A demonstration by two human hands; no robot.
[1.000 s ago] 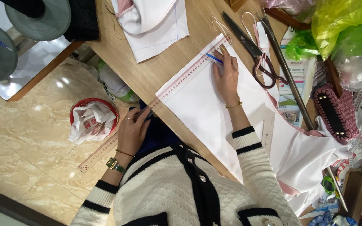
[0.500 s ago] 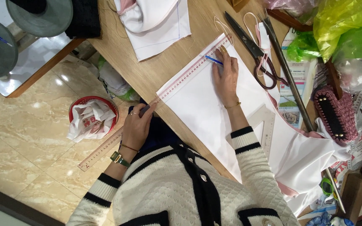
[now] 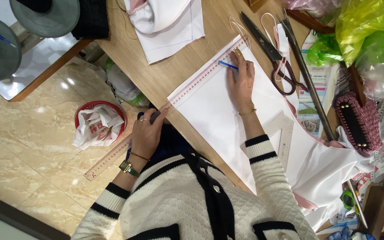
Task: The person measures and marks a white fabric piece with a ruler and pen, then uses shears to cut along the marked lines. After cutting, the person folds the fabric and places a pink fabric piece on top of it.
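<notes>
— White cloth (image 3: 227,115), that's what she has spread across the wooden table (image 3: 165,75), and everything sits around it. A long clear ruler (image 3: 165,106) with red marks lies along the cloth's left edge and sticks out past the table over the floor.

— What are her hands doing?

— The right hand (image 3: 242,82) lies on the cloth near its far end, fingers closed around a blue pencil (image 3: 227,65) whose tip meets the ruler's edge. The left hand (image 3: 146,135) is at the cloth's near corner, fingers curled and pressing down on the ruler where it leaves the table. The two hands are well apart.

— Any containers about?

— A red bin (image 3: 98,124) stands on the tiled floor to the left of the cloth, beside her left hand. It is lined or stuffed with a crumpled white plastic bag (image 3: 95,129); I can't tell what lies under it.

— And on the other side?

— Right of the cloth lie large black shears (image 3: 267,49), and a clear set square (image 3: 283,133) rests on the cloth by her right sleeve. Farther right sit yellow and green plastic bags (image 3: 361,26) and a pink woven bag (image 3: 361,122).
</notes>
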